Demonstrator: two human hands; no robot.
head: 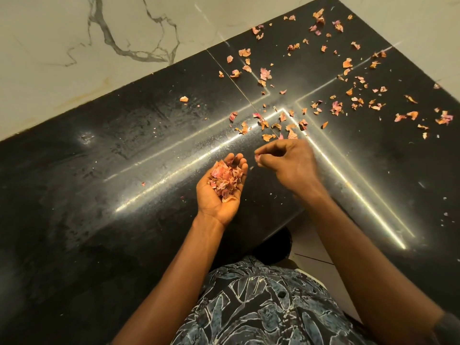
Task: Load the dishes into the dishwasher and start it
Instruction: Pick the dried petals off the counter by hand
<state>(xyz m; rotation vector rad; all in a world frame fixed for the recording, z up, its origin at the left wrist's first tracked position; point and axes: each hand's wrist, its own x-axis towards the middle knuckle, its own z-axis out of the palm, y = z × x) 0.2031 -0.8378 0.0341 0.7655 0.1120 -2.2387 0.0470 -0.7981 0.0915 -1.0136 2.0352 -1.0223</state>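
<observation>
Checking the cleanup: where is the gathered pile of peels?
In the head view, the pile of peels sits in the cupped left hand, center frame, beside the right hand.

Warm, dim yellowish indoor light. Black countertop (124, 170) is glossy: bright L-shaped strip-light reflections streak across it, plus a small glare spot at left. Right hand (286, 160) motion-blurred; left hand (221, 188) sharp. Wide-angle bending at edges, corners soft.

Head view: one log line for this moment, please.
left hand: cupped, holding peels | right hand: pinching a peel | counter: more peels scattered | dishes, dishwasher: not in view
</observation>
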